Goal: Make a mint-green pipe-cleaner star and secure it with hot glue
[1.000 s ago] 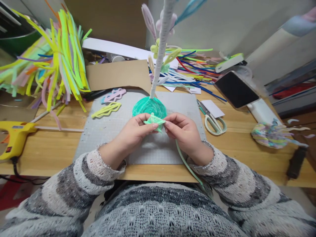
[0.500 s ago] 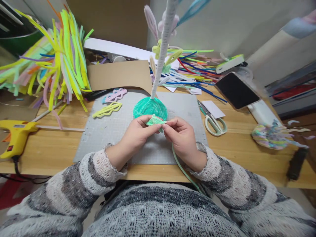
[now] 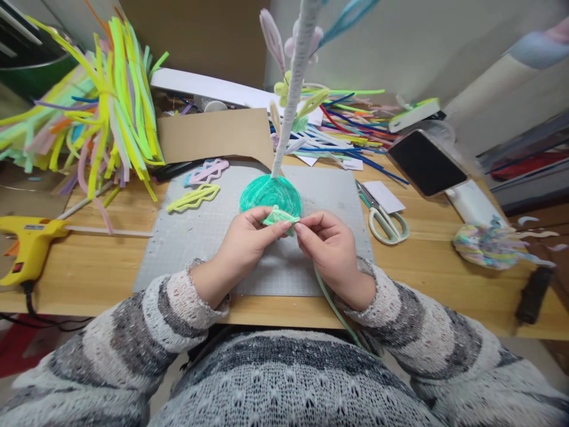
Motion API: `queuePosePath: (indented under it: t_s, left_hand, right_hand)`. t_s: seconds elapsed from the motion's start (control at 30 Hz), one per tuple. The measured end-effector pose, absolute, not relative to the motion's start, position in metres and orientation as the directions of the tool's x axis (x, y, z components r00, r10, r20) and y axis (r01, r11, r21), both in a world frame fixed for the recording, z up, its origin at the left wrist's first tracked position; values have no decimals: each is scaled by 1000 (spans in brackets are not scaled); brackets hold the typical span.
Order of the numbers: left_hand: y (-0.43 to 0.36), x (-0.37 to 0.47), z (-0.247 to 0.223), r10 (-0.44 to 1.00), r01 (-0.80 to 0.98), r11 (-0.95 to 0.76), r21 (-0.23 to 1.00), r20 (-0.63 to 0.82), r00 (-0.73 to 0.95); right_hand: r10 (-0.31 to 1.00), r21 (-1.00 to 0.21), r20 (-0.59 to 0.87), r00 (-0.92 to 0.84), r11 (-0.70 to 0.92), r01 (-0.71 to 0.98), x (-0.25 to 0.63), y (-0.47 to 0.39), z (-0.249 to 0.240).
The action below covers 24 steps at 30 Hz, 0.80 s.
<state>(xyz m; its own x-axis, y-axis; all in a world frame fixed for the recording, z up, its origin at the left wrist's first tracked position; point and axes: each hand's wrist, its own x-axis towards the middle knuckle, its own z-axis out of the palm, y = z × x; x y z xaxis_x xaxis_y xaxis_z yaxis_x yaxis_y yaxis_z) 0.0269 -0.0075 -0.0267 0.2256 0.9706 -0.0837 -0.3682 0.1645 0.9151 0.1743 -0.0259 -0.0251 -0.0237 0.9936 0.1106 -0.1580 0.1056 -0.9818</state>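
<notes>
A small light green pipe-cleaner piece [image 3: 281, 216] is pinched between both hands at the front edge of a round teal base [image 3: 270, 194]. My left hand [image 3: 245, 238] grips its left side with thumb and fingers. At its right end my right hand [image 3: 331, 246] is closed in a pinch. A long green strand [image 3: 331, 302] runs from beneath my right hand down toward my lap. From the base rises a white wrapped stem [image 3: 291, 98] bearing pastel loops and flowers. Beneath everything lies a grey cutting mat [image 3: 195, 237].
To the left are a yellow glue gun [image 3: 31, 243] and a bundle of pipe cleaners [image 3: 111, 107]. Yellow zigzag shapes [image 3: 193, 198] lie on the mat. Scissors [image 3: 389, 225], a phone [image 3: 427, 162] and a pastel coil [image 3: 486, 244] are at the right.
My right hand has shifted slightly right and down, and the strand below it has moved a little to the right. The green piece shows a bit more between my fingers.
</notes>
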Motion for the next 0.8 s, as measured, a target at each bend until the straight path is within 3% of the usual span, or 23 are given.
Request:
queuePosePath:
  t_s: [0.13, 0.23, 0.37, 0.47, 0.53, 0.6, 0.7, 0.8]
  left_hand:
    - [-9, 27, -23, 977, -330, 158, 931, -98, 191]
    - [-10, 25, -21, 988, -207, 127, 970, -105, 116]
    - [-10, 20, -18, 998, 187, -51, 981, 42, 50]
    - [-6, 14, -12, 964, 379, -233, 896, 160, 213]
    - [-3, 9, -7, 927, 355, -279, 892, 154, 341]
    - [-1, 6, -3, 903, 289, -228, 930, 91, 420]
    - [2, 3, -1, 886, 111, -11, 994, -42, 463]
    - [1, 6, -3, 897, -138, 178, 974, -103, 430]
  right_hand:
    - [986, -987, 159, -51, 157, -41, 177, -26, -25]
    - [971, -958, 214, -106, 230, 171, 181, -25, -25]
    - [901, -754, 318, -296, 430, 497, 190, -25, -18]
    - [829, -613, 396, -395, 559, 559, 197, -21, -9]
    - [817, -625, 395, -420, 574, 529, 201, -17, -5]
    - [842, -730, 341, -418, 517, 446, 202, -11, -4]
    - [877, -888, 278, -393, 390, 243, 202, -5, -6]
    - [889, -923, 318, -328, 370, 108, 197, -7, -11]
